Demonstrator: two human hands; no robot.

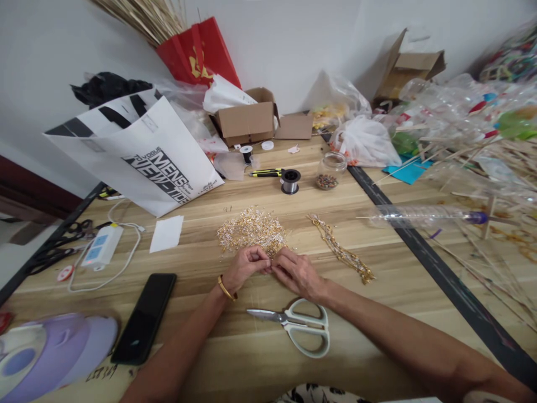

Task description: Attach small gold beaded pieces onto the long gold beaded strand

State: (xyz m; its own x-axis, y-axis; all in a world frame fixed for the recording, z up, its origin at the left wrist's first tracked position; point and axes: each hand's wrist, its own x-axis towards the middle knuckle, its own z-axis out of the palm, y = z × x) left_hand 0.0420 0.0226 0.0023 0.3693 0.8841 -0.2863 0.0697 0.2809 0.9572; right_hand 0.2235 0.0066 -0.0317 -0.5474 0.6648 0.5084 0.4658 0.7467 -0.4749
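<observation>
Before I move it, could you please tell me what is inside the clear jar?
Small bead-like pieces lie low in the clear jar; the innermost are hidden by the rest.

We cannot tell what, if anything, the left hand (247, 270) and right hand (300, 273) hold at mid-frame (too small or covered). The edges cut off a purple device (72, 344) at lower left and a blurred multicoloured heap (514, 60) at upper right.

The loose pile (249, 229) is coloured gold and pale silver. Around it are seen: at three o'clock, a mostly golden strand (346, 254); at five, white-handled scissors (286, 321); at eight, a black phone (145, 319); at ten, a white bag (159, 162) printed in black.
</observation>
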